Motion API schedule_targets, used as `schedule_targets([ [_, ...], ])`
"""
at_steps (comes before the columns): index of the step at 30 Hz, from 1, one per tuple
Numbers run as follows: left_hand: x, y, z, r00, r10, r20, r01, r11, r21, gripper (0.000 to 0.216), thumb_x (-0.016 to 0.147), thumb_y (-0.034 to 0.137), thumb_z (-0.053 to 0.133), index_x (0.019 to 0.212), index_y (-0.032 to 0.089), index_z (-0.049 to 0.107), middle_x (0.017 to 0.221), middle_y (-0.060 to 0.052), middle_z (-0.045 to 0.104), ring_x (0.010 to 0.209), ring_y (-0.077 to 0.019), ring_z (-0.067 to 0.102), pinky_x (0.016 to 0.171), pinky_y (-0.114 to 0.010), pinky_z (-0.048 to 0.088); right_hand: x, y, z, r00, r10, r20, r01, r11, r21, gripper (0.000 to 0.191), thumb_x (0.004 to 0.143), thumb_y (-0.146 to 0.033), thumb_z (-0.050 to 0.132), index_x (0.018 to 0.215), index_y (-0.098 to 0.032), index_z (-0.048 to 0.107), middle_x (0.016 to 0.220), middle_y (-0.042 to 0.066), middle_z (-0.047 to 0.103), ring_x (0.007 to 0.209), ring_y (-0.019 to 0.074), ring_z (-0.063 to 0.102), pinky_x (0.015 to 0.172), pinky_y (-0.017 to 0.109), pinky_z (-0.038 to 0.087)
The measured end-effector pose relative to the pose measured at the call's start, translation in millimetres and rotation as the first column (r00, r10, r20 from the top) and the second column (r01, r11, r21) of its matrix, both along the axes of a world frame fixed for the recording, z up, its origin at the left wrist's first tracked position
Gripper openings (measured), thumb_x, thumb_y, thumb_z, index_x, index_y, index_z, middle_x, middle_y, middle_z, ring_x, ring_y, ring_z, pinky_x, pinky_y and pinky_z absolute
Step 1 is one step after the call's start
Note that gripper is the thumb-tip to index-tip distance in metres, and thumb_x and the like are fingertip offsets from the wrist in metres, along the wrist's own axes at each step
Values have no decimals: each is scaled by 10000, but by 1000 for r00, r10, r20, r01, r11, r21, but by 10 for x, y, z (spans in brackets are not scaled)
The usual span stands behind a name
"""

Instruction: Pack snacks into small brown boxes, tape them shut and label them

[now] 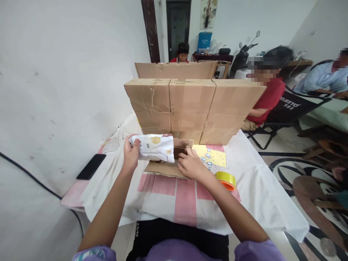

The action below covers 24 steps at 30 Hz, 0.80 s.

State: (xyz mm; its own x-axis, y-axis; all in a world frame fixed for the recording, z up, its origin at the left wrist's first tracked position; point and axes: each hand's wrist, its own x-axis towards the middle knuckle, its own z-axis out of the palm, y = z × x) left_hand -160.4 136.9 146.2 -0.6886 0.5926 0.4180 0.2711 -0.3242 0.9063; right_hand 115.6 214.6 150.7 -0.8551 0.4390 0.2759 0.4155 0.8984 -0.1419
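Holding packet (159, 148), touching carton (165, 169), hands (131, 154) (193, 164) partly curled

Bright, diffuse light; soft shadows; wide-angle stretch, softness toward edges.

A living room or similar room in a home, apparently doubling as a packing space: dark door (178, 29) and wall picture (208, 13) at top center, motor scooter (241, 61) at upper right, stacked cardboard boxes (192, 97) and tape roll (226, 177) on a cloth-covered table (261, 203) mid-frame.
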Motion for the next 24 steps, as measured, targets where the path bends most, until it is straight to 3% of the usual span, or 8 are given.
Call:
schedule_targets([
  [4,60,7,-59,999,-39,17,40,998,-47,499,835,631,672,1076,204,579,945,-23,617,802,-144,580,707,-233,483,122,1,-33,982,-168,-82,176,980,96,221,963,-290,547,931,-167,727,1161,160,680,1134,372,479,895,499,425],
  [7,131,63,-80,998,-69,16,70,994,-80,500,827,626,674,1079,207,566,934,-23,611,804,-151,579,710,-242,487,272,66,-108,939,-276,-207,283,959,5,240,988,-284,500,998,-170,712,1162,148,686,1024,324,536,876,467,458],
  [11,256,225,-19,989,-143,-48,135,981,-139,414,823,552,694,1033,217,571,862,3,580,754,-145,550,667,-235,461,425,117,-324,877,-333,-346,293,942,-164,212,972,-242,503,1002,-175,703,1171,136,683,1006,292,593,891,442,506],
  [15,321,428,97,948,-300,-110,263,927,-268,347,760,471,745,946,227,583,763,27,565,668,-146,535,587,-233,429,480,112,-498,819,-337,-464,264,940,-217,231,974,-220,484,1026,-188,707,1209,137,677,1102,303,595,969,475,509],
  [17,305,513,119,884,-445,-145,364,848,-385,336,717,447,773,897,227,593,790,13,629,701,-165,588,606,-246,462,488,103,-533,806,-332,-489,250,941,-228,233,972,-219,486,1047,-198,706,1215,131,676,1114,302,594,992,490,507],
  [20,258,599,91,673,-732,-100,533,575,-620,314,686,435,780,874,232,632,865,-29,743,807,-217,692,667,-285,532,486,78,-554,800,-329,-502,232,941,-248,217,962,-232,508,1049,-209,705,1224,129,669,1132,299,599,1014,493,509],
  [22,245,634,71,538,-842,-29,582,397,-710,298,674,432,778,881,241,681,846,-47,780,809,-243,732,669,-307,561,474,47,-571,799,-329,-503,213,937,-275,213,954,-222,515,1062,-208,698,1249,128,662,1159,294,594,1030,486,508],
  [24,249,650,80,459,-888,-11,583,311,-751,285,678,430,770,900,255,734,831,-60,795,787,-262,754,666,-321,579,455,9,-598,794,-329,-511,184,931,-314,225,948,-196,510,1088,-205,686,1278,123,655,1197,280,584,1061,470,495],
])
